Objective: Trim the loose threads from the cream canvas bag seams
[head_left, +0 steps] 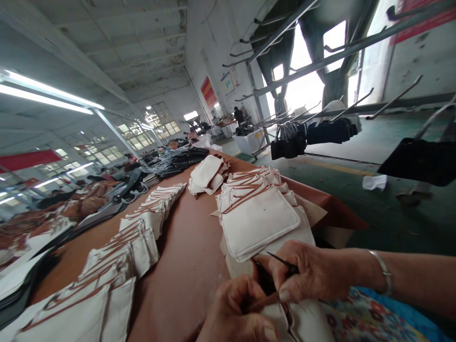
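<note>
Nearest the lens, the left hand [237,311] pinched a cream pouch [302,323] just below the stacked pouches [260,221], while the right hand [309,273] gripped a thin brush [281,260], which probably called for steady, light strokes along the brown edge.
</note>
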### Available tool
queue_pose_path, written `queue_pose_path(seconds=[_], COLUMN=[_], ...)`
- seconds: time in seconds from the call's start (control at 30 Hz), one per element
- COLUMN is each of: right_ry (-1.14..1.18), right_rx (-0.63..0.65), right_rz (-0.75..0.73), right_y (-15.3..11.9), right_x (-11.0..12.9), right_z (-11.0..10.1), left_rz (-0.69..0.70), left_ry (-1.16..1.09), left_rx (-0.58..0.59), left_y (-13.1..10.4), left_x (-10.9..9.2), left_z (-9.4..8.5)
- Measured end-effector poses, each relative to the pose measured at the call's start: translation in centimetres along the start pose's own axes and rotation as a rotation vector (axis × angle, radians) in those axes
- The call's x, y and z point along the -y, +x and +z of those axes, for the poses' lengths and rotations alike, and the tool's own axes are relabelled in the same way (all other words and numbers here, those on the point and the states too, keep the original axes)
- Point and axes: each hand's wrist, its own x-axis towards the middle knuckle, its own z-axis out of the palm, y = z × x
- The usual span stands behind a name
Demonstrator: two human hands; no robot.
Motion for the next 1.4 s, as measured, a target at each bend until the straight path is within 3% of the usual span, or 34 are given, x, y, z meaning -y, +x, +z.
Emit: queue_pose_path(seconds=[0.13,0.27,0.4,0.47,0.53,0.63,0.77,0.83,0.9,1.0,1.1,1.2,1.27,1.4], right_ry=[-0.031,-0.076,-0.177,-0.163,-0.104,-0.055,-0.204,-0.31,-0.386,-0.497,-0.473,-0.272,-0.158,-0.147], right_rx=[-0.001,0.024,0.0,-0.051,-0.078,-0.064,-0.04,-0.056,-0.085,-0.022,0.053,0.035,-0.049,-0.203], right_rz=[-0.065,-0.12,0.009,0.051,0.063,0.048,0.174,0.193,0.116,-0.034,0.033,0.154,0.158,0.126], right_y=[0.2,0.3,-0.2,-0.4,-0.7,-1.2,-1.6,-1.3,-0.5,1.3,2.6,2.6,2.0,0.4], right_x=[1.8,2.7,2.1,2.0,2.2,2.3,2.3,3.1,4.5,6.2,5.8,4.0,3.1,1.9], right_z=[0.3,0.8,0.9,0.8,0.5,-0.7,-3.7,-4.4,-4.0,-1.7,-0.2,-0.9,-2.1,-4.2], left_rz=[-0.059,0.065,0.3,0.35,0.226,0.034,0.17,0.322,0.456,0.313,0.108,-0.157,-0.276,-0.167], left_ry=[0.057,0.386,0.953,1.079,0.995,0.855,0.965,1.052,1.139,1.03,0.692,0.46,0.383,0.339], left_rx=[0.022,0.023,-0.154,-0.278,-0.228,-0.017,0.072,0.054,0.014,-0.119,-0.164,-0.025,0.026,-0.087], left_y=[-0.4,-0.2,0.4,0.4,0.2,-0.7,-1.4,-1.3,-0.8,-0.3,-0.5,-1.8,-3.3,-6.6], left_x=[-1.5,-1.8,0.4,1.3,1.5,1.0,0.1,-0.7,-1.9,-3.9,-4.8,-4.4,-4.2,-5.4], left_z=[0.2,0.5,0.5,0.0,-0.9,-3.1,-4.9,-4.2,-2.3,1.1,2.1,-0.1,-2.2,-4.5])
